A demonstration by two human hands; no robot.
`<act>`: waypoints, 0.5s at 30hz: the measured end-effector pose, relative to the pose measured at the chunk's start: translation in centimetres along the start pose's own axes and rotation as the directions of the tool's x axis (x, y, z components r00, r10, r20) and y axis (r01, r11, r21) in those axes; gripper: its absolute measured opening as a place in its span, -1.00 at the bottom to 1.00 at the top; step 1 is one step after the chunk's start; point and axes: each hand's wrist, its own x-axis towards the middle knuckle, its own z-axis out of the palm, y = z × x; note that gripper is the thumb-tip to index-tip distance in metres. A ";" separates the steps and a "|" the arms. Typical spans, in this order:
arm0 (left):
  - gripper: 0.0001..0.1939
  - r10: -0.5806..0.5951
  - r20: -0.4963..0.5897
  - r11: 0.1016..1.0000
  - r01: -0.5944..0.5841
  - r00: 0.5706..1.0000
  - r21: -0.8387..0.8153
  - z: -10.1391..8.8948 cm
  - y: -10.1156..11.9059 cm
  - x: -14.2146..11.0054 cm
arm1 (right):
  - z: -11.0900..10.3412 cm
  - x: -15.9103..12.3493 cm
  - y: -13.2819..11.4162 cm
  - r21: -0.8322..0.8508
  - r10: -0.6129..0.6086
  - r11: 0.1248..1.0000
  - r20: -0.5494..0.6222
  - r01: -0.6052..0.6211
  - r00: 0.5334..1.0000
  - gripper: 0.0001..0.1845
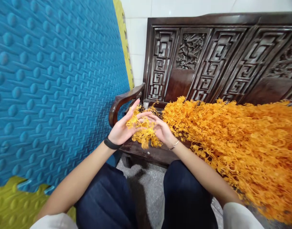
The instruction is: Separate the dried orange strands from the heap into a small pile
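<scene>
Right between the person's two hands sits a loose clump of curly orange strands (pixel 142 124), held up above the dark wooden worktop (pixel 157 155). I see the left hand (pixel 122 129) coming in from one side, a digit pointing up and away while others reach across toward the right hand (pixel 163 129). Its fingers and those of the right hand are bent softly around the strands, neither set clenched; they overlap the clump, and from where I stand I cannot tell whether either hand truly grips it. Just below and behind them a small pile of the same strands (pixel 157 142) lies on the worktop, near the curved armrest (pixel 115 109). Beyond the right hand, a big orange heap (pixel 243 140) spreads along the seat, in front of the carved wooden back (pixel 179 82). A black band (pixel 111 144) circles the left wrist and a thin bracelet (pixel 174 145) the right. Dark trousers (pixel 105 197) cover the person's knees, which stand apart before the worktop. On the left side stretches a studded blue mat (pixel 52 79) with a yellow edge (pixel 124 41).
</scene>
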 end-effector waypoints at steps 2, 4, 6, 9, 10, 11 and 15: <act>-0.41 0.028 -0.050 0.998 -0.026 0.998 0.053 0.1 0.6 -0.6 | 0.0 -0.2 -1.2 -0.113 -0.190 0.978 -0.129 0.175 0.973 -0.74; -0.43 0.052 -0.114 0.995 -0.042 0.992 0.091 0.3 1.1 -1.1 | 0.2 -0.7 -2.1 -0.307 -0.427 0.883 -0.214 0.355 0.878 -0.79; -0.45 0.073 -0.173 0.993 -0.055 0.982 0.106 0.4 1.6 -1.5 | 0.5 -1.6 -2.5 -0.514 -0.623 0.703 -0.112 0.492 0.774 -0.77; -0.47 0.090 -0.228 0.993 -0.069 0.970 0.100 0.3 1.9 -1.8 | 1.4 -3.2 -2.8 -0.635 -0.638 0.359 0.368 0.684 0.676 -0.59; -0.48 0.087 -0.231 0.994 -0.068 0.969 0.089 0.2 2.0 -1.9 | 1.8 -3.7 -2.7 -0.623 -0.587 0.250 0.511 0.741 0.628 -0.50; -0.48 0.080 -0.228 0.995 -0.065 0.970 0.074 0.0 2.0 -2.0 | 2.2 -4.1 -2.6 -0.604 -0.540 0.155 0.611 0.782 0.579 -0.41; -0.51 0.033 -0.190 0.999 -0.030 0.981 0.021 -0.7 1.8 -2.7 | 3.4 -4.5 -1.8 -0.608 -0.512 0.001 0.682 0.794 0.523 -0.28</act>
